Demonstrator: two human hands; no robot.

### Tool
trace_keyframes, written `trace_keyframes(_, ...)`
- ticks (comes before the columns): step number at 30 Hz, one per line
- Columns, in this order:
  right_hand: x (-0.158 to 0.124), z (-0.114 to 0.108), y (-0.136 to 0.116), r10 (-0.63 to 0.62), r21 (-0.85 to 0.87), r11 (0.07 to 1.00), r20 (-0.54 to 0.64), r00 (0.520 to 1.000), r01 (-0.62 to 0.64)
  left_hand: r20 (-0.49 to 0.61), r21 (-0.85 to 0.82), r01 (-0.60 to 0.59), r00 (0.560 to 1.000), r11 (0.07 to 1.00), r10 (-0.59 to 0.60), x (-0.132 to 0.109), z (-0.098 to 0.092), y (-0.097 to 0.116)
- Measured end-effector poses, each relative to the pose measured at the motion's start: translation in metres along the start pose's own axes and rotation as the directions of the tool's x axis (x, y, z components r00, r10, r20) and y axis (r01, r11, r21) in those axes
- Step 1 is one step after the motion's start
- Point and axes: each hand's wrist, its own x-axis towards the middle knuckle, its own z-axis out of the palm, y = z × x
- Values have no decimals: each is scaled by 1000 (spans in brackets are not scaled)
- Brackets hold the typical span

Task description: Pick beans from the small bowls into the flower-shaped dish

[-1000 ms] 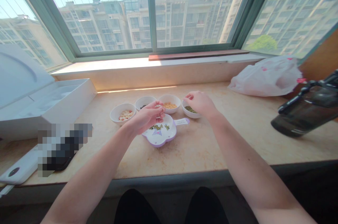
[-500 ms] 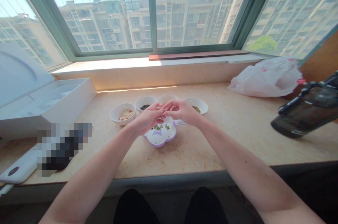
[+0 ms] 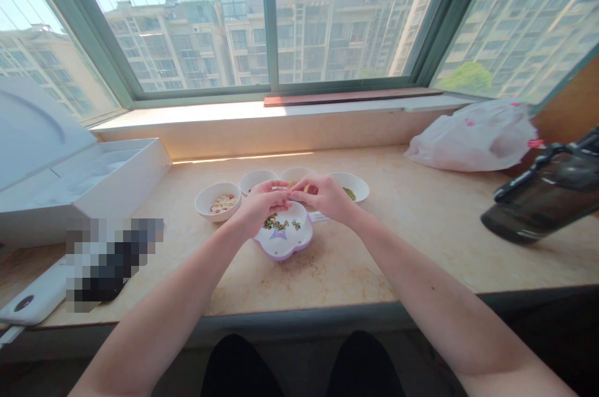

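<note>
My left hand (image 3: 264,205) and my right hand (image 3: 325,197) meet at the fingertips above a white plate with a lilac rim and a cartoon print (image 3: 285,241). Whether the fingertips pinch anything is hidden. Green and dark seeds lie on the plate. Behind my hands stand several small white bowls: one of red and white pieces (image 3: 218,202), one of black beans (image 3: 256,180), one of yellow grains (image 3: 296,175), partly hidden by my fingers, and one of green beans (image 3: 352,186).
The items stand on a beige stone counter (image 3: 402,253) below a window. A white open box (image 3: 79,178) lies at the left, beside a pixelated object (image 3: 112,259) and a white device (image 3: 32,300). A plastic bag (image 3: 472,138) and a dark bottle (image 3: 543,197) are at the right.
Since the oldest frame, my right hand has moved left from the green bean bowl to meet my left hand above the plate. That bowl now sits farther right.
</note>
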Motion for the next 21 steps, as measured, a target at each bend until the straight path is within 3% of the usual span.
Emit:
trace_keyframes(6, 0, -2, 0, -96, -66, 993, -51, 994, 93, 2, -81, 24, 1000, 996, -24, -2, -2, 9)
trace_keyframes(14, 0, -2, -3, -79, -48, 996, -85, 993, 75, 25, -93, 27, 999, 995, -25, -6, -2, 13)
trace_keyframes(18, 2, -1, -4, 37, 179, 984, -76, 996, -23, 28, -87, 15, 1000, 996, -12, -6, -1, 14)
trace_keyframes(21, 3, -3, -3, 181, 467, 869, 5, 984, -162, 21, -30, -21, 1000, 999, 21, -6, 0, 14)
